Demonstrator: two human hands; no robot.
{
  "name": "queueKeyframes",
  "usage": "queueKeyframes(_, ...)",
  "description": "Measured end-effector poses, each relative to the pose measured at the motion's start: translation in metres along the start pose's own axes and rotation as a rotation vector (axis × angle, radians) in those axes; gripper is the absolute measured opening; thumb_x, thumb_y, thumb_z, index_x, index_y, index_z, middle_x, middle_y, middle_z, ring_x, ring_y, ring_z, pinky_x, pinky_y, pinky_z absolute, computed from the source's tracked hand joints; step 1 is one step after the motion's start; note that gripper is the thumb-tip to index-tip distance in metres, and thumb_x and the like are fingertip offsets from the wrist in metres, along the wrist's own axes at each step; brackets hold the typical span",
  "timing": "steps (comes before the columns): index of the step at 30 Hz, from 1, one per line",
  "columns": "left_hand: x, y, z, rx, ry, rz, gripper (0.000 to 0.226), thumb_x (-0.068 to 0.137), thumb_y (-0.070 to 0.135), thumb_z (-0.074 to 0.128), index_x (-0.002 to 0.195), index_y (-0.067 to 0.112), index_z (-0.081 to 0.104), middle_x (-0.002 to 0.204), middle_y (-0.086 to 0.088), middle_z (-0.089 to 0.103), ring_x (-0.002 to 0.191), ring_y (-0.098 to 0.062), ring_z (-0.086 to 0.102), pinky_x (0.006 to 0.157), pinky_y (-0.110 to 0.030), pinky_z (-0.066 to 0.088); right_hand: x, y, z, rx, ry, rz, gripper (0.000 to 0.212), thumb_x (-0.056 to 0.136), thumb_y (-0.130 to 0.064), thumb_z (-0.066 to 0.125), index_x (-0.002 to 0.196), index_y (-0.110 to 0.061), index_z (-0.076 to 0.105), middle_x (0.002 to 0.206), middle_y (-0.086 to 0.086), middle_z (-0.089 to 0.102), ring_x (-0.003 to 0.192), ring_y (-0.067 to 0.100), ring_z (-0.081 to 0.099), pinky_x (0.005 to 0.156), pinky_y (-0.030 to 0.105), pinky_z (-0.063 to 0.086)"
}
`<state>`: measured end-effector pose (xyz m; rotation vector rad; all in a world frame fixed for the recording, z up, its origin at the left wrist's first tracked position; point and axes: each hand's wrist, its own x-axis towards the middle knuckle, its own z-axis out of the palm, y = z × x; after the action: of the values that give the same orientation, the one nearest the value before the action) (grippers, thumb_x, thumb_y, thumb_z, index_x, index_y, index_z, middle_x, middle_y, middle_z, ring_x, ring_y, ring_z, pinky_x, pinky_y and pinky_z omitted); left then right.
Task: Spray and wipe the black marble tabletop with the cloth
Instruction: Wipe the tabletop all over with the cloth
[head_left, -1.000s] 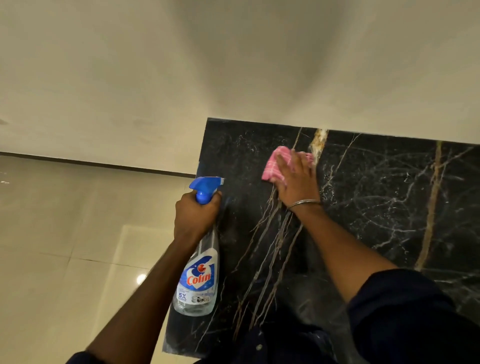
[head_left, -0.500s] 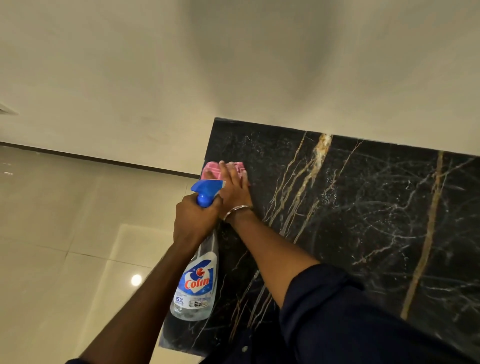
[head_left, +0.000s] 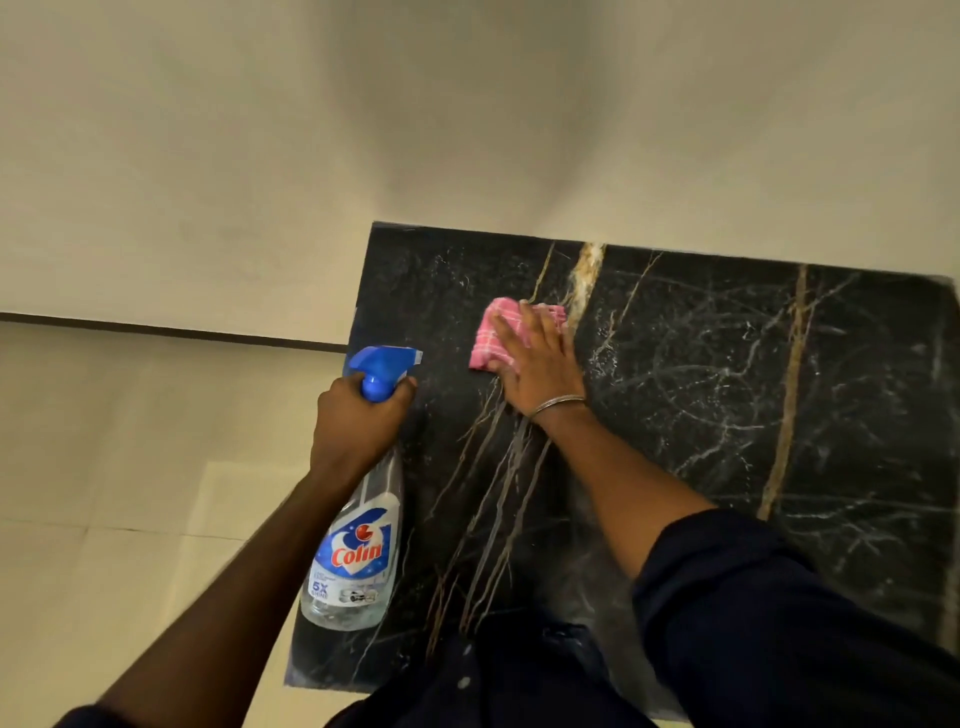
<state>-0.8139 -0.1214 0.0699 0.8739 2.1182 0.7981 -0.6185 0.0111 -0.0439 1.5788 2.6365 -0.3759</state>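
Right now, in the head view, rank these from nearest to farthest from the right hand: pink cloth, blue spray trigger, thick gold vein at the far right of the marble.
1. Pink cloth: pressed flat under the right hand.
2. Blue spray trigger: to its left, held in the left hand.
3. Thick gold vein: farthest, off to its right.
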Motion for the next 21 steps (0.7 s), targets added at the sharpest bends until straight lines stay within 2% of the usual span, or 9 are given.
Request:
queueKeyframes(3,-0.005,0.005,0.002,-0.008,-0.029,0.025,0.019,0.090,0.031,0.065,0.091,0.013,0.060,0.069,0.000,0.060,0.061,-0.010,0.058,0.056,-0.018,0.039,-0.005,0.035,-0.005,0.001,0.024,0.195,0.066,0.099,-0.050,0.038,0.156,-0.037,0.007,0.164,0.008,0.006,0.150,0.034,0.004,0.120,0.056,0.011)
queueKeyframes(7,-0.008,0.004,-0.003,-0.011,-0.015,0.039,0.020,0.090,0.032,0.065,0.090,0.013,0.059,0.068,0.002,0.059,0.059,-0.010,0.057,0.056,-0.016,0.039,-0.009,-0.006,-0.001,0.047,0.044,0.358,0.065,0.100,-0.050,0.033,0.156,-0.034,0.006,0.164,0.011,0.001,0.150,0.035,-0.001,0.120,0.057,0.004)
queueKeyframes(11,-0.011,-0.002,-0.008,-0.014,0.000,0.024,0.020,0.089,0.031,0.066,0.090,0.011,0.060,0.065,0.000,0.059,0.057,-0.010,0.056,0.056,-0.018,0.040,-0.020,-0.078,0.011,0.037,-0.044,0.155,0.069,0.098,-0.050,0.037,0.156,-0.036,0.002,0.164,0.010,-0.004,0.150,0.037,-0.005,0.118,0.061,0.004)
queueKeyframes(16,-0.014,-0.010,-0.010,0.004,0.032,-0.008,0.029,0.087,0.041,0.066,0.089,0.012,0.061,0.068,-0.003,0.062,0.060,-0.015,0.059,0.058,-0.022,0.043,-0.039,-0.145,0.022,0.059,-0.069,-0.145,0.064,0.091,-0.038,0.057,0.148,-0.020,0.035,0.161,0.013,0.016,0.149,0.034,0.010,0.118,0.060,0.012)
queueKeyframes(19,-0.017,-0.013,-0.013,0.025,0.028,-0.026,0.027,0.088,0.039,0.066,0.087,0.013,0.059,0.066,-0.001,0.060,0.059,-0.013,0.057,0.056,-0.020,0.040,-0.039,-0.122,0.023,0.011,-0.070,-0.251,0.073,0.089,-0.044,0.061,0.151,-0.029,0.026,0.161,0.010,0.018,0.149,0.033,0.012,0.118,0.058,0.014)
queueKeyframes(21,-0.017,-0.016,-0.015,0.038,0.026,-0.032,0.025,0.089,0.035,0.066,0.088,0.012,0.058,0.066,-0.003,0.059,0.057,-0.012,0.055,0.055,-0.019,0.040,-0.045,-0.088,0.023,-0.041,-0.063,-0.210,0.073,0.093,-0.050,0.051,0.154,-0.034,0.015,0.163,0.010,0.012,0.149,0.033,0.008,0.119,0.057,0.010)
